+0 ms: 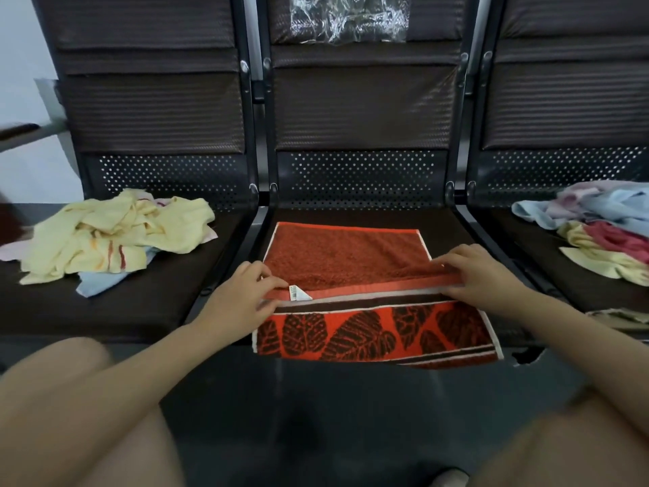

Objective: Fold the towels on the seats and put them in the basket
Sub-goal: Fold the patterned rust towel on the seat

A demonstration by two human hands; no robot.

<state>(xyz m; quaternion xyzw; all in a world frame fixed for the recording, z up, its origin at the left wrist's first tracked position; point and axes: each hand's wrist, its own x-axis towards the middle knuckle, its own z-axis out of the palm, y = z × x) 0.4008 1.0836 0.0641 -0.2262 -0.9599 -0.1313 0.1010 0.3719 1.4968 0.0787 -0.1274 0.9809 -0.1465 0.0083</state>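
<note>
Red leaf towel (351, 261) flat on middle seat (446, 223), near end draping its front edge | your left hand (246, 293) and right hand (481, 272) pinch the fold line's ends, keeping the crease straight | basket unseen.

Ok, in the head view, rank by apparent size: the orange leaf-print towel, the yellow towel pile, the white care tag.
1. Orange leaf-print towel, largest.
2. Yellow towel pile, smaller, though it lies slightly farther from the camera.
3. White care tag, by far the smallest.

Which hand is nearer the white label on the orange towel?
Left. The left hand pinches the towel's edge right beside the label; the right hand holds the opposite end.
</note>
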